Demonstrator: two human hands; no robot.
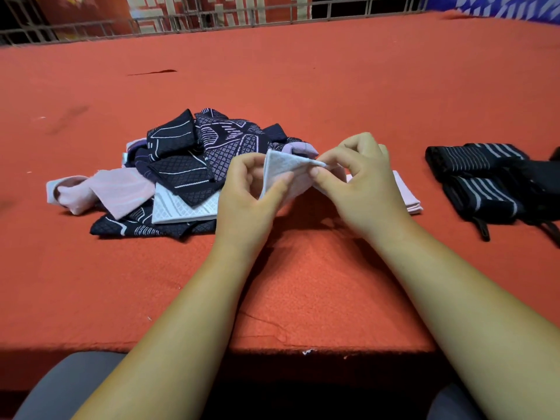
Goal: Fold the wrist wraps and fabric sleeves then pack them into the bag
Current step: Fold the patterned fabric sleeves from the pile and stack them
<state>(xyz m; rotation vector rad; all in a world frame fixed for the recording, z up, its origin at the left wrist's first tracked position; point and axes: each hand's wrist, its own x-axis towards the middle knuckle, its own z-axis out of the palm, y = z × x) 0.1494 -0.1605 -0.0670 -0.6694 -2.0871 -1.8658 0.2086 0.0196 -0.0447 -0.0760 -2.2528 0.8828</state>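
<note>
A pale pink fabric sleeve (286,171) is held up above the red table between both hands. My left hand (248,195) pinches its left edge, and my right hand (360,189) pinches its upper right corner. Behind and to the left lies a loose pile of dark patterned sleeves (194,153) mixed with pink sleeves (115,192) and a white one (185,209). A folded pink sleeve (407,192) lies flat just right of my right hand. Black striped wrist wraps (478,177) sit rolled at the far right.
The red felt table (303,283) has its front edge near my lap, with a small tear in the cloth. A dark object (542,189), maybe the bag, shows at the right edge beside the wraps. A metal railing (212,16) runs along the far side.
</note>
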